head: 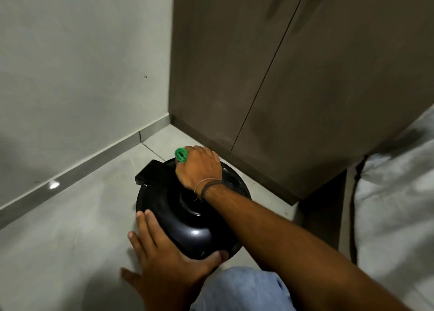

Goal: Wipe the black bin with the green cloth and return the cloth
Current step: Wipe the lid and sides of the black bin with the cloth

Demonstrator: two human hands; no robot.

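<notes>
Closest to my lens is a knee in pale blue fabric (pixel 239 287), at the bottom edge. Beyond it I see a tall brown two-door cabinet (pixel 305 87) beside a grey painted wall (pixel 82 64), both meeting a pale tiled floor (pixel 70 228). On that floor, near the cabinet's foot, sits the round glossy black bin (pixel 187 228), domed lid on. The left hand (pixel 162 252) lies flat against its near side, fingers straight. The right hand (pixel 199 167) clenches the bunched green cloth (pixel 181 155) at the lid's far edge; only a fold shows.
</notes>
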